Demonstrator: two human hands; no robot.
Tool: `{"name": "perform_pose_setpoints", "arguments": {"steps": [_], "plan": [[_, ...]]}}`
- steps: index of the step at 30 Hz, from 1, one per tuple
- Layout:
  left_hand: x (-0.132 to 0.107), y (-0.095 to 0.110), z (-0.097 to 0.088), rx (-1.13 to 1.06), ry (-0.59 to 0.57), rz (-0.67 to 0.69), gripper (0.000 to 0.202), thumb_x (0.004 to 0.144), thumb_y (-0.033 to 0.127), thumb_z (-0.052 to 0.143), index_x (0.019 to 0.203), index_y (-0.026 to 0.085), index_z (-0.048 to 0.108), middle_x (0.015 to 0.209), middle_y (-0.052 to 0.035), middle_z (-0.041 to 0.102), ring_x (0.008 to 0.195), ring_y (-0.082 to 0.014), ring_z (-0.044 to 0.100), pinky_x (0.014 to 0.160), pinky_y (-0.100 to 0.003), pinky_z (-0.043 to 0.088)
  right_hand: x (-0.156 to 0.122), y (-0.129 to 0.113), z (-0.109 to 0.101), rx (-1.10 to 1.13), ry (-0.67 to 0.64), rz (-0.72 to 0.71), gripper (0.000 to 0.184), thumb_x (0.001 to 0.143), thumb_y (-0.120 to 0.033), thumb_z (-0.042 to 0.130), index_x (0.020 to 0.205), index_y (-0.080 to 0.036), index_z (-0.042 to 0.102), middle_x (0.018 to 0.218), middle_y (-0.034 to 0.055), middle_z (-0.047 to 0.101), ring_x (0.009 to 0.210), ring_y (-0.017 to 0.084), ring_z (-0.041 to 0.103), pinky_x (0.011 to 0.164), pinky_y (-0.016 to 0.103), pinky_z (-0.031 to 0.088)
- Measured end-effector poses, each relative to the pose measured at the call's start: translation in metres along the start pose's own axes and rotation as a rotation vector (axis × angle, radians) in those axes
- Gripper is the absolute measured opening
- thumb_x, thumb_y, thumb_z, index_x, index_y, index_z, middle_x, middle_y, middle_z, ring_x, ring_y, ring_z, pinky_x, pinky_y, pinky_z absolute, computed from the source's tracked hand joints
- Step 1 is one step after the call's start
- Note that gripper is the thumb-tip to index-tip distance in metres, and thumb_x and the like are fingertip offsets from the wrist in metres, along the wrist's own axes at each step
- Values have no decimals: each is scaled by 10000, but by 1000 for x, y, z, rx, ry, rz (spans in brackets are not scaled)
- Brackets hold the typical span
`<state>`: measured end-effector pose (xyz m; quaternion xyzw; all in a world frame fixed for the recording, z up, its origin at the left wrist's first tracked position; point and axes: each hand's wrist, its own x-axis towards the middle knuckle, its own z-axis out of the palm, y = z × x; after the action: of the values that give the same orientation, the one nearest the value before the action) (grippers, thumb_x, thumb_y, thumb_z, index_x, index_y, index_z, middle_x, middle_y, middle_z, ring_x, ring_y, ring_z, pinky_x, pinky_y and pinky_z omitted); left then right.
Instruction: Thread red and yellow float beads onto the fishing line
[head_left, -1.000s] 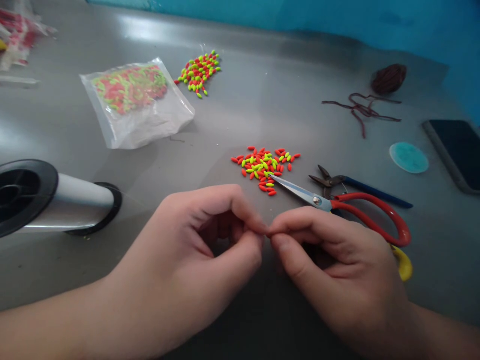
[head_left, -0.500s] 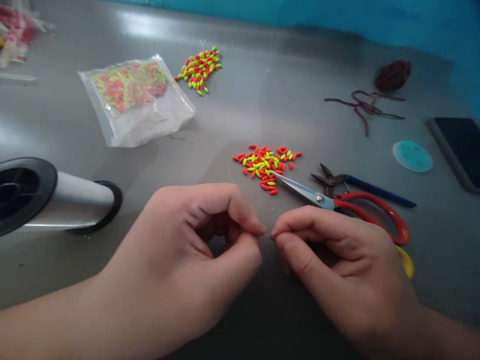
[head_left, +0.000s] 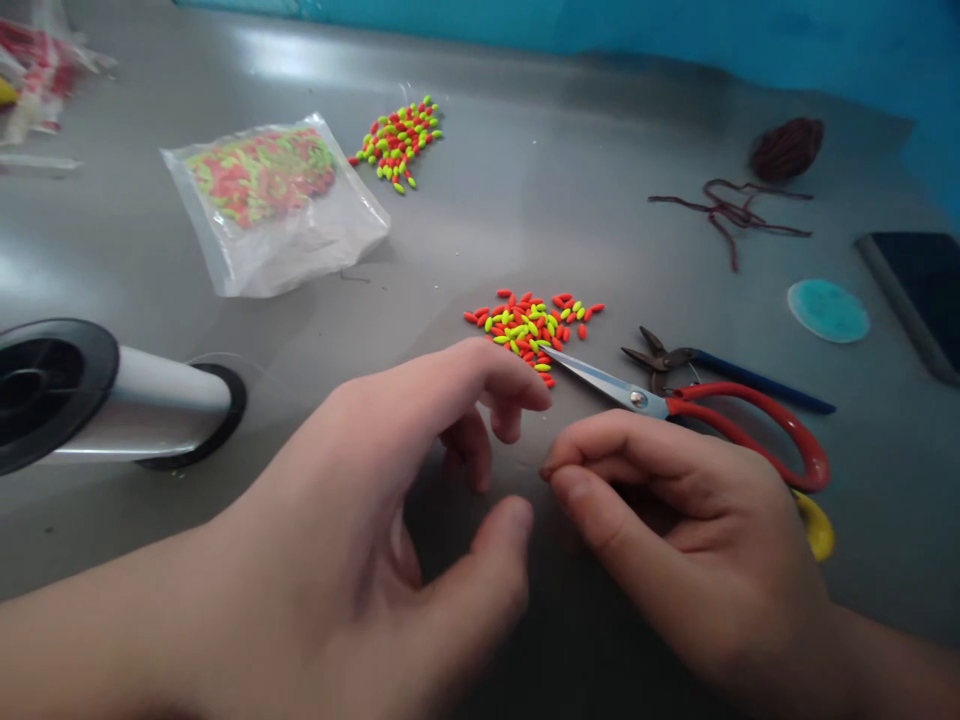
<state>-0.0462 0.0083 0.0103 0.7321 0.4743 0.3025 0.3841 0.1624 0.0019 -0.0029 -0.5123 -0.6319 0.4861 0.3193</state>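
My left hand [head_left: 390,500] is open, thumb and fingers apart with nothing between them. Its index finger is over the front of a small pile of red and yellow-green oval beads [head_left: 521,325]. My right hand [head_left: 675,520] is closed, thumb and index finger pinched on a thin line whose faint end [head_left: 525,465] barely shows at the fingertips. Just behind that hand lie red-handled scissors [head_left: 637,398], blades pointing at the beads. Blue-handled pliers [head_left: 679,360] rest beyond the scissors. A large spool of clear line [head_left: 172,395] lies left of my left hand.
Farther back are a clear bag of beads [head_left: 292,240] and a second bead pile [head_left: 401,140]. On the right are a brown yarn ball [head_left: 787,150], cut yarn pieces [head_left: 739,213], a turquoise disc [head_left: 829,310] and a phone [head_left: 919,290]. Plastic wrappers [head_left: 41,80] lie far left.
My left hand has let go of the thin line and opened, its fingers lifting away from the thumb. My right hand keeps its pinch in nearly the same place.
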Motion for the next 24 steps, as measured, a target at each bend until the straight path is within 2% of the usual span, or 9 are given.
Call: {"name": "perform_pose_setpoints", "arguments": {"steps": [3,6,11,13,15,18,24], "plan": [[0,-2,2,103,-56,109,448,860,144,742,1267,296,630,1114,16,774,949,-175,746,825,-267,635,0,-1,1,28,13,6,151,922,-134,648,822,-230,709,624,-39,701,518,112,627,465,183,482],[4,-5,2,174,-132,181,339,927,135,723,1219,288,645,1230,32,783,1056,-139,761,930,-216,607,1,-1,1,81,6,21,159,928,-138,665,816,-234,724,638,-36,718,530,116,647,464,180,498],[7,-6,1,200,-145,245,222,1005,94,611,1173,216,691,1189,17,820,1087,-105,770,1014,-156,548,2,0,1,104,-23,17,180,966,-158,651,864,-251,767,631,-41,688,529,120,607,444,192,467],[6,-7,1,225,-149,234,199,1022,99,595,1152,203,704,1143,12,829,1034,-109,778,977,-167,553,2,1,1,101,-24,29,179,970,-163,643,864,-249,759,618,-42,675,512,120,587,430,198,448],[4,-8,1,248,-167,223,169,1033,117,581,1095,202,713,1072,4,833,938,-126,781,881,-202,569,2,0,0,105,-18,47,172,973,-185,641,849,-247,741,598,-44,657,490,119,560,407,205,416],[2,-9,2,246,-180,218,192,1032,129,560,1114,215,711,986,9,829,820,-139,765,759,-236,564,1,-2,0,116,-25,74,152,962,-212,656,825,-245,716,585,-40,640,480,121,541,397,212,390],[3,-5,1,213,-159,173,235,974,62,575,1056,246,694,916,69,814,737,-91,742,792,-176,577,1,-3,0,136,-15,119,105,926,-220,667,828,-233,699,595,-24,642,489,123,525,402,207,378]]}}
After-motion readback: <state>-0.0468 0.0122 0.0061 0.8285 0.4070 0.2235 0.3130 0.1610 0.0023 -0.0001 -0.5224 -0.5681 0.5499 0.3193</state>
